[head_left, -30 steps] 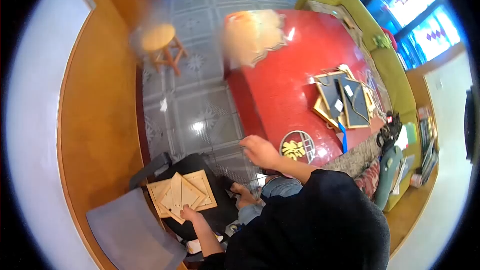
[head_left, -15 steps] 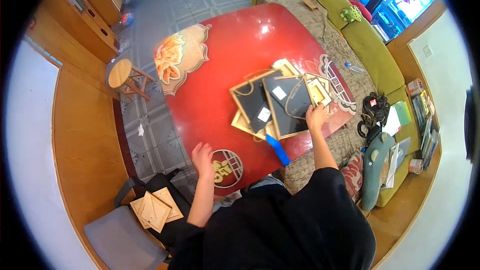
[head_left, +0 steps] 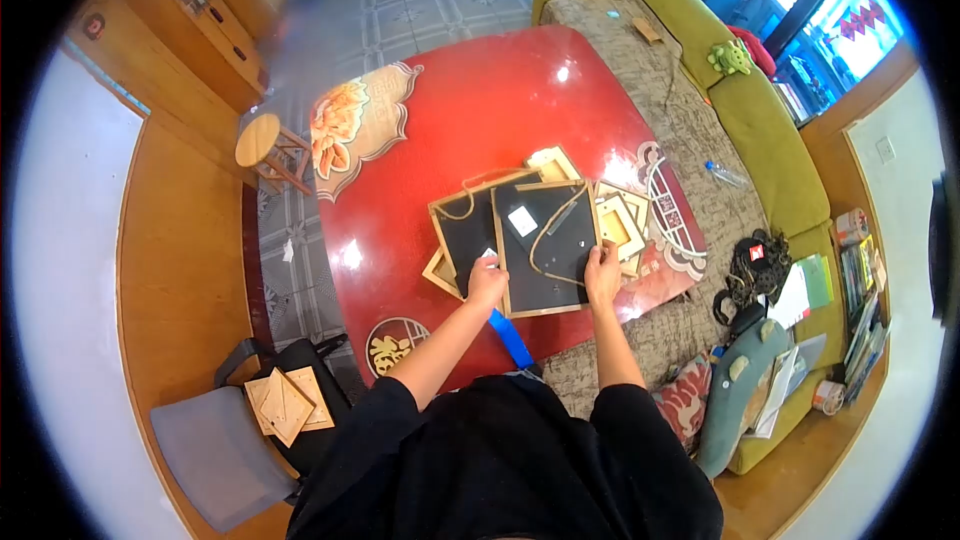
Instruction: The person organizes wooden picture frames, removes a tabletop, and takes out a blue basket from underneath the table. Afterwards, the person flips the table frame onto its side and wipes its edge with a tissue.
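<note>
Fingers of the left hand [head_left: 487,285] clamp the left edge of the black-backed frame [head_left: 562,250], and here's the right hand [head_left: 603,278] pinched onto its right edge! That frame sits above the near part of the red table [head_left: 480,110], overlapping a second dark frame [head_left: 463,240] on its left; whether it's lifted clear, I can't tell. A loop of cord [head_left: 537,252] trails across its back, beside a white label [head_left: 522,221]. Small wooden frames [head_left: 622,230] lie on the table to its right, and a blue strap [head_left: 512,340] reaches toward the table's near edge. Left of the table, wooden panels [head_left: 288,408] rest on a chair [head_left: 212,455]; right of it runs a green sofa [head_left: 765,125].
</note>
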A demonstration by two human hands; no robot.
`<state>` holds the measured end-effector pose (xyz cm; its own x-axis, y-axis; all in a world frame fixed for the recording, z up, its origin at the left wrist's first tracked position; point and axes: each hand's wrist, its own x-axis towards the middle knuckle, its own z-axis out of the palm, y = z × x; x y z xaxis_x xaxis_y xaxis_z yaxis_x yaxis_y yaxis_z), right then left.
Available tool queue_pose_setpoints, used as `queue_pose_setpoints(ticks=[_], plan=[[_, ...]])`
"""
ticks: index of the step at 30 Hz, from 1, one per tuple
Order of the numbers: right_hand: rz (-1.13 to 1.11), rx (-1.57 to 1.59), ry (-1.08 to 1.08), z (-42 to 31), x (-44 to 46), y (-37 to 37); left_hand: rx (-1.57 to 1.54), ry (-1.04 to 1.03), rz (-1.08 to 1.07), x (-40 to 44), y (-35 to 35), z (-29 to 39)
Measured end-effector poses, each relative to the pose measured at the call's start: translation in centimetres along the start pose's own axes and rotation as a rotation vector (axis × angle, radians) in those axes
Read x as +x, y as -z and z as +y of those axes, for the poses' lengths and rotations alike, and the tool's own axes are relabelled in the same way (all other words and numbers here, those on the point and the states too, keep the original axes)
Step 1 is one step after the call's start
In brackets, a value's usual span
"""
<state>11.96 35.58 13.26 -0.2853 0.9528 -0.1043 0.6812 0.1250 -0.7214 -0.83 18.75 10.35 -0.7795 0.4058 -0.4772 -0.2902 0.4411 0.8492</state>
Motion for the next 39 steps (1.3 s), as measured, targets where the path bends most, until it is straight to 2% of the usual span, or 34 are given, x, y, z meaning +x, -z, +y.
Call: queue_pose_setpoints(ticks=[3,5,6,8,11,14,17,19,20,21,23,24,26,29,31,32,35,36,37,39], plan=[[-0.046,0.017,0.044,-1.6,1.2,-0.6,0.004,0.047,0.049,-1.8,0.5,2.7],[-0.121,0.026,0.2,-2.8,2.0,-1.9,-0.029,0.082,0.075,-1.9,0.9,3.1],[-0.122,-0.002,0.22,-4.0,1.7,-2.4,-0.046,0.051,0.158,-1.5,1.3,2.8],[-0.172,-0.066,0.158,-5.4,1.5,-3.9,-0.046,0.023,0.287,-0.8,2.1,2.4],[-0.209,-0.088,0.146,-6.3,1.2,-5.2,-0.071,0.058,0.366,0.1,2.9,1.8],[-0.073,-0.14,0.267,-5.6,0.9,-6.6,-0.024,0.069,0.377,0.9,3.3,0.8],[-0.071,-0.162,0.276,-5.3,1.5,-7.1,-0.022,0.146,0.33,1.0,3.6,1.3],[-0.058,-0.174,0.287,-5.5,1.5,-7.2,0.221,0.206,0.509,1.0,3.3,2.3],[-0.062,-0.166,0.294,-5.8,1.3,-7.0,0.431,0.099,0.505,0.5,3.8,3.4],[-0.065,-0.159,0.299,-6.1,1.2,-6.7,0.43,0.097,0.508,0.6,3.9,3.5],[-0.062,-0.2,0.323,-6.7,1.1,-6.0,0.285,0.225,0.515,1.2,3.9,3.6],[-0.062,-0.244,0.346,-6.9,1.2,-5.8,0.281,0.221,0.519,2.4,3.9,2.2],[-0.06,-0.254,0.346,-6.9,2.0,-5.8,0.049,0.159,0.325,4.7,4.2,-0.5],[0.06,-0.278,0.394,-6.9,3.0,-6.1,0.03,0.115,0.393,5.0,3.9,-0.7],[-0.058,-0.378,0.238,-7.0,4.1,-6.6,0.042,0.143,0.359,4.8,4.1,0.1],[-0.205,-0.315,0.168,-6.0,5.4,-7.6,0.06,0.166,0.319,4.6,4.3,0.4],[-0.271,-0.198,0.103,-6.3,5.7,-8.5,0.005,0.162,0.312,4.3,4.6,0.6],[-0.23,-0.203,0.115,-6.3,5.6,-8.8,0.052,0.168,0.349,4.4,4.5,0.2],[-0.212,-0.173,0.137,-6.2,5.4,-8.8,-0.029,0.166,0.373,4.4,4.4,-0.1],[-0.157,-0.238,0.208,-6.5,5.0,-8.7,0.093,0.17,0.372,3.4,4.5,0.4]])
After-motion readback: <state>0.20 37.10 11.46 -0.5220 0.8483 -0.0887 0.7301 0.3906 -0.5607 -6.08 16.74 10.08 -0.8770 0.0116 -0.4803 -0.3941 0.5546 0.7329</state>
